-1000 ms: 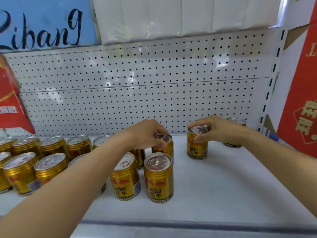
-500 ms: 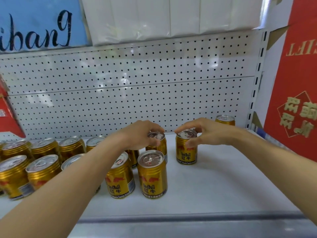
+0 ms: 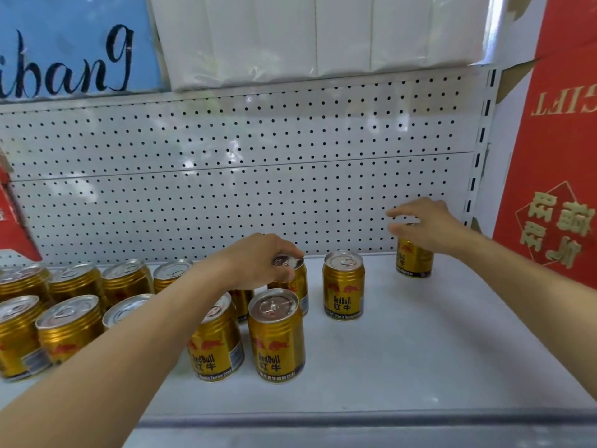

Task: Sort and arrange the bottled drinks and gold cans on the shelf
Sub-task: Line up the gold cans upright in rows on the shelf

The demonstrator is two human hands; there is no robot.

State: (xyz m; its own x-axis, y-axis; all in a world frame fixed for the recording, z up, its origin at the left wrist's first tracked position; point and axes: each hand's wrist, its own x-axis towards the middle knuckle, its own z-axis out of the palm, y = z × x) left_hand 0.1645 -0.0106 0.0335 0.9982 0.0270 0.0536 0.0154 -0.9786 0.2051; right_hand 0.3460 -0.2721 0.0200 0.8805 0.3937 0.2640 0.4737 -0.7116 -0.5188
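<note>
The cans [image 3: 343, 286] are gold with red bulls (silver tops). The back wall [image 3: 258, 176] is white with black dots. One box [image 3: 555, 150] is red, the sign [image 3: 74, 43] blue.

Far-right can [image 3: 413, 258]: top was hidden under the right hand [image 3: 423, 226].
Rear can [image 3: 292, 279]: mostly covered by the left hand [image 3: 258, 260].
Cans at 9 o'clock [image 3: 13, 337]: cut by the frame edge.
</note>
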